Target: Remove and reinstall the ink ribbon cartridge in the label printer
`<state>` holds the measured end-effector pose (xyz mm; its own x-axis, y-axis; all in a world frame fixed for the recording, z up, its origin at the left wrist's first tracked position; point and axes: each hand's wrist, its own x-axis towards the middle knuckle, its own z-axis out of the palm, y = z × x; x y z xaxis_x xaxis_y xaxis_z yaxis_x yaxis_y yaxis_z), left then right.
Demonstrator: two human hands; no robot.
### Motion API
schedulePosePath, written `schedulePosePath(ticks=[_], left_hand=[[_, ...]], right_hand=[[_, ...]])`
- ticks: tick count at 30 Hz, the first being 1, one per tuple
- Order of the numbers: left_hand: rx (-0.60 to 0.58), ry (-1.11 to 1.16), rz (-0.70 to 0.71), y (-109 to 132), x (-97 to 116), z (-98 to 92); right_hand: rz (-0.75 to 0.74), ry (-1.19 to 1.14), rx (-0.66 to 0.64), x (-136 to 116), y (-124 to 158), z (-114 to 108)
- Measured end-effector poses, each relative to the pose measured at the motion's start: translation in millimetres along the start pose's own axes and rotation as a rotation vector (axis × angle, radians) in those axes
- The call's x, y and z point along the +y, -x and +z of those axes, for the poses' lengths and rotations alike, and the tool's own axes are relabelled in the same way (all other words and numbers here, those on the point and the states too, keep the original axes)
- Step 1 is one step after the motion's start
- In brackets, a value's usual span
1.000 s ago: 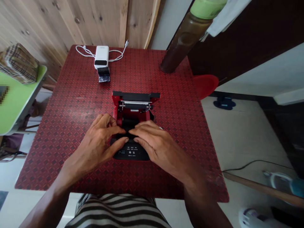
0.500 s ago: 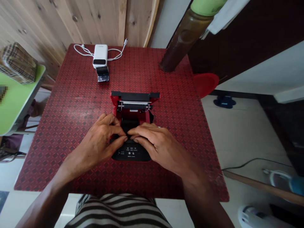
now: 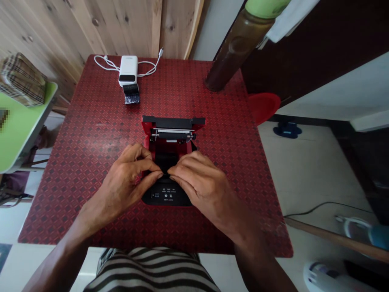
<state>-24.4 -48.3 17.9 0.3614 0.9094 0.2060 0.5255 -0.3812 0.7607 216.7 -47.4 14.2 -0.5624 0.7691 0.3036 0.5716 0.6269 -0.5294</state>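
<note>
A small red and black printer, probably a receipt printer (image 3: 167, 198), sits on the table with its lid (image 3: 173, 123) raised. A roller (image 3: 173, 136) and a metal rod show under the lid. Black material (image 3: 165, 159), looking like a strip, lies in the red compartment and runs toward the front edge. There my left hand (image 3: 129, 172) pinches its left side between thumb and index finger. My right hand (image 3: 200, 176) pinches on the right, fingers bunched together. The fingertips are slightly apart, and they partly hide the strip's front edge.
A white power bank (image 3: 128, 69) with a white cable lies at the back left, a crumpled black piece (image 3: 131, 94) at its front. A tall brown bottle (image 3: 232, 52) with a green lid stands at the back right. A red stool (image 3: 264, 107) is beyond the table's right edge.
My right hand has shifted slightly right, and its fingers have drawn into a tighter pinch. The gap between my two hands' fingertips has widened. My left hand has barely moved.
</note>
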Motion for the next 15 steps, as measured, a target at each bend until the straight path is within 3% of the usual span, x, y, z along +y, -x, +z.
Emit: schedulePosePath(ticks=[6, 11, 15], left_hand=[[0.043, 0.103, -0.109, 4.9, 1.8, -7.7], [0.511, 0.292, -0.287, -9.8, -22.4, -8.1], [0.479, 0.481, -0.285, -35.2, -33.0, 0.0]], right_hand=[[-0.047, 0.107, 0.118, -11.6, 11.1, 5.9], [-0.053, 0.152, 0.174, -17.1, 18.2, 9.6], [-0.058, 0.198, 0.177, -19.4, 20.6, 10.6]])
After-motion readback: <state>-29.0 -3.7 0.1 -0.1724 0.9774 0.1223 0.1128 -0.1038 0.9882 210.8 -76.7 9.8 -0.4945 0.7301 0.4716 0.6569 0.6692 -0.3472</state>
